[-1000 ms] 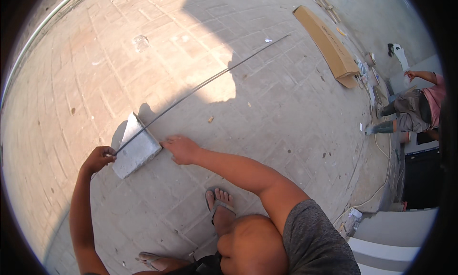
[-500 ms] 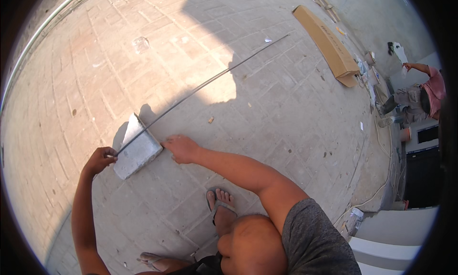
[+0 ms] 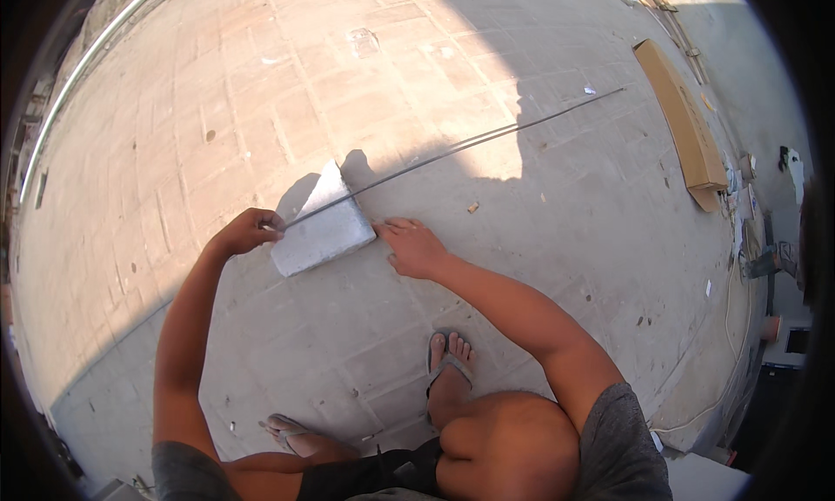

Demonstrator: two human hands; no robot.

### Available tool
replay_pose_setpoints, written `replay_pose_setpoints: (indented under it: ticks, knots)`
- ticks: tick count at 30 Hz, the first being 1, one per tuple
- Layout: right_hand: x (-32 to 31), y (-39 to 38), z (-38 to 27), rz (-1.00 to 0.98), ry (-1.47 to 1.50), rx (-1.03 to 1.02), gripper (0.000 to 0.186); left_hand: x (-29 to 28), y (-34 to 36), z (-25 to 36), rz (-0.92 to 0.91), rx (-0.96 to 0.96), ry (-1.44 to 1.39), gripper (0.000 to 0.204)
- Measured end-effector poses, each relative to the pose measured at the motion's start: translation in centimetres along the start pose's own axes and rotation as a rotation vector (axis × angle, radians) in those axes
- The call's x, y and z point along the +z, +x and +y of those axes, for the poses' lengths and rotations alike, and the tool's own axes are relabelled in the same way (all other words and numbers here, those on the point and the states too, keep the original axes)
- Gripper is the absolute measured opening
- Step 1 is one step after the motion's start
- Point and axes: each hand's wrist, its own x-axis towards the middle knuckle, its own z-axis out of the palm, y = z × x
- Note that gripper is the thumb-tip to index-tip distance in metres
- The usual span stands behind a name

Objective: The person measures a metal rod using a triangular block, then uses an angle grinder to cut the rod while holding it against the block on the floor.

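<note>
My left hand (image 3: 250,231) is closed in a pinch on the near end of a long, thin dark metal rod (image 3: 409,167). The rod crosses a pale grey concrete block (image 3: 326,238) and stretches away to the far right; part of its length looks doubled. The block lies flat on the paving, with one pointed corner at its far side. Against the block's right edge are the fingertips of my right hand (image 3: 416,247), its fingers partly stretched out and the thumb apart. Whether those fingertips press on the block or only touch it, I cannot tell.
Paving (image 3: 261,344) spreads around, part sunlit, part shaded. A long cardboard box (image 3: 683,123) lies at the far right, near litter and a cable (image 3: 739,344). My sandalled feet (image 3: 450,357) are close to the block. A pale pipe (image 3: 83,70) curves along the far left.
The view has swung left, so block, rod and both hands appear farther right. My left hand still pinches the rod, and my right hand remains at the block's edge. The co-worker is mostly out of view.
</note>
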Motion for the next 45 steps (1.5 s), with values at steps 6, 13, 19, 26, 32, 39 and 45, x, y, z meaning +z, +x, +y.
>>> replay_pose_setpoints:
  ticks: [6, 13, 19, 26, 32, 39, 45]
  knots:
    - [-0.3, -0.1, 1.2, -0.076, 0.019, 0.026, 0.066, 0.0, 0.4, 0.1, 0.003, -0.037, 0.067, 0.021]
    - [-0.6, 2.3, 3.4, 0.15, 0.651, 0.296, 0.056, 0.0, 0.3, 0.6, 0.004, -0.026, 0.032, 0.018]
    - [-0.4, 2.4, 3.5, 0.157, 0.656, 0.322, 0.046, 0.2, 0.0, -0.3, 0.007, -0.013, 0.016, 0.023]
    - [-0.9, 0.6, 1.4, -0.007, 0.105, 0.141, 0.051, 0.0, -0.3, 0.0, -0.012, 0.031, 0.037, 0.022]
    - [0.1, -0.9, 1.6, -0.023, -0.271, -0.197, 0.057, -0.3, 0.0, 0.3, -0.027, 0.014, 0.104, 0.022]
    - [0.0, -0.6, 1.6, -0.091, -0.27, -0.182, 0.059, -0.3, 0.4, -0.3, -0.025, -0.006, 0.07, 0.025]
    - [-0.2, -0.6, 1.3, -0.097, -0.3, -0.17, 0.062, -0.1, 0.1, 0.1, -0.007, 0.031, 0.102, 0.022]
